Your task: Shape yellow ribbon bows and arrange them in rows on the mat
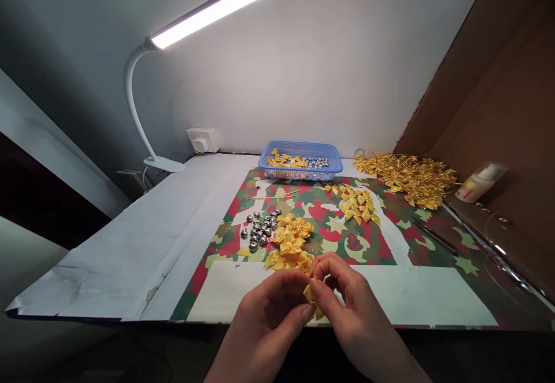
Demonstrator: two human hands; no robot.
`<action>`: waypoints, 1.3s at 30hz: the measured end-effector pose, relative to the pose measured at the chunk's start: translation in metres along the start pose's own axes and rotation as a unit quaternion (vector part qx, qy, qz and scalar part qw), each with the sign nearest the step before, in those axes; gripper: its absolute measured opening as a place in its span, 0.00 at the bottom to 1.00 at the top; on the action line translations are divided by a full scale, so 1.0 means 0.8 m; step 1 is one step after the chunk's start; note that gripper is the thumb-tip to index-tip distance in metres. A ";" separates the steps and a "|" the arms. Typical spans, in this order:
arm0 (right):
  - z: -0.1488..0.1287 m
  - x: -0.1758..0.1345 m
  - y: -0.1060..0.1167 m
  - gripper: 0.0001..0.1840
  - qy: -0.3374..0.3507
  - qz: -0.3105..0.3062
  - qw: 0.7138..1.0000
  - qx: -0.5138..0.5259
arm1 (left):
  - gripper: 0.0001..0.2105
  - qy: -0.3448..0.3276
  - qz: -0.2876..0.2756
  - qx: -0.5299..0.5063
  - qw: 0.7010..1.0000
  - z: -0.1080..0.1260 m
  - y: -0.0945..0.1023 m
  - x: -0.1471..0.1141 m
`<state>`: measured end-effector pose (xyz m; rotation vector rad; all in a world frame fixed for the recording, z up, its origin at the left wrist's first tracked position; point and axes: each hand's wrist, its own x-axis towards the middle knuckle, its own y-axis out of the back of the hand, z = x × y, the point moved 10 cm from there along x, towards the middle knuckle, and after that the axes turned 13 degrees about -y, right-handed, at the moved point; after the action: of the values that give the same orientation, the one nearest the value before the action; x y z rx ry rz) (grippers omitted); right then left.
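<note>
Between the fingertips of both hands, at the table's front edge, is a small yellow ribbon bow [309, 294]. My left hand [273, 313] pinches it from the left, thumb and forefinger curled round. From the right, my right hand [342, 296] grips it between thumb and forefinger. The fingers hide much of the bow. Just beyond my hands lies a pile of yellow ribbon bows [291, 238]. Silver jingle bells [259, 231] sit in a loose cluster on its left side. Farther right more yellow bows [358, 205] are spread on the patterned sheet.
A blue basket [336, 166] with bows and bells stands at the back. A heap of gold ribbon strands [410, 177] lies at the right, near a white bottle [477, 185] and tweezers [433, 236]. A lamp [134, 102] is clamped at left. Cardboard [498, 99] walls the right side.
</note>
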<state>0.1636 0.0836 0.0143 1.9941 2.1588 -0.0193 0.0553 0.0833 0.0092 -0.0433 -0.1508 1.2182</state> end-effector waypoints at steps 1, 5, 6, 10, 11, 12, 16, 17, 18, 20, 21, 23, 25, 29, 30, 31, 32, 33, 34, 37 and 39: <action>0.001 0.000 0.001 0.13 -0.006 -0.009 1.000 0.018 | 0.07 0.008 0.010 -0.014 1.000 -0.003 0.002 0.000; 0.017 -0.005 0.011 0.15 -0.046 -0.021 0.995 0.086 | 0.10 0.042 0.081 -0.047 0.995 -0.015 0.018 -0.004; 0.021 -0.008 0.012 0.16 -0.056 -0.026 0.994 0.094 | 0.10 0.046 0.094 -0.045 0.993 -0.016 0.021 -0.004; 0.033 -0.013 0.000 0.16 -0.082 -0.074 0.988 0.107 | 0.11 0.060 0.084 -0.045 0.994 -0.019 0.018 -0.005; 0.035 -0.013 -0.001 0.17 -0.085 -0.073 0.988 0.102 | 0.10 0.061 0.080 -0.044 0.994 -0.019 0.018 -0.005; 0.035 -0.013 -0.001 0.18 -0.086 -0.068 0.990 0.092 | 0.10 0.061 0.080 -0.040 0.994 -0.018 0.018 -0.005; 0.036 -0.009 -0.002 0.20 -0.084 -0.058 0.992 0.070 | 0.11 0.040 0.090 -0.009 0.995 -0.012 0.024 -0.005; 0.037 -0.008 -0.002 0.20 -0.085 -0.058 0.992 0.068 | 0.11 0.031 0.083 -0.005 0.996 -0.011 0.023 -0.004; 0.038 -0.007 -0.003 0.20 -0.085 -0.058 0.993 0.066 | 0.11 0.023 0.075 -0.004 0.997 -0.011 0.021 -0.002; 0.041 -0.006 -0.004 0.20 -0.082 -0.062 0.993 0.058 | 0.11 0.011 0.060 -0.005 0.998 -0.013 0.018 0.001; 0.040 -0.005 -0.004 0.19 -0.077 -0.062 0.994 0.052 | 0.11 0.008 0.056 -0.004 0.998 -0.016 0.018 0.002; 0.037 -0.003 0.003 0.17 -0.066 -0.041 0.996 0.031 | 0.11 0.002 0.053 0.003 0.999 -0.023 0.018 0.005; 0.030 -0.001 0.014 0.13 -0.055 -0.010 0.998 -0.009 | 0.11 -0.010 0.049 0.018 0.999 -0.026 0.018 0.009; 0.002 0.016 0.029 0.09 -0.013 -0.008 0.989 -0.145 | 0.13 -0.029 0.069 0.016 0.997 -0.026 0.020 0.014; -0.006 0.026 0.037 0.09 -0.001 -0.004 0.985 -0.174 | 0.14 -0.032 0.082 0.014 0.996 -0.024 0.023 0.014; -0.013 0.041 0.049 0.09 0.006 0.010 0.981 -0.196 | 0.15 -0.032 0.097 0.017 0.995 -0.023 0.028 0.014; -0.018 0.059 0.064 0.09 0.009 0.028 0.978 -0.208 | 0.16 -0.029 0.106 0.024 0.994 -0.022 0.033 0.013; -0.023 0.080 0.081 0.10 0.007 0.052 0.974 -0.221 | 0.16 -0.026 0.109 0.034 0.993 -0.022 0.038 0.012; -0.025 0.103 0.097 0.10 0.000 0.074 0.969 -0.237 | 0.16 -0.019 0.104 0.045 0.993 -0.022 0.041 0.011; -0.022 0.171 0.135 0.12 -0.043 0.124 0.947 -0.293 | 0.17 0.002 0.074 0.050 0.996 -0.029 0.044 0.008; -0.014 0.205 0.148 0.15 -0.072 0.144 0.930 -0.331 | 0.17 0.005 0.077 0.041 0.996 -0.033 0.048 0.004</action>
<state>0.2677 0.2571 0.0148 1.7925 1.4793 0.5171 0.0240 0.1013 -0.0209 0.0116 -0.0896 1.3778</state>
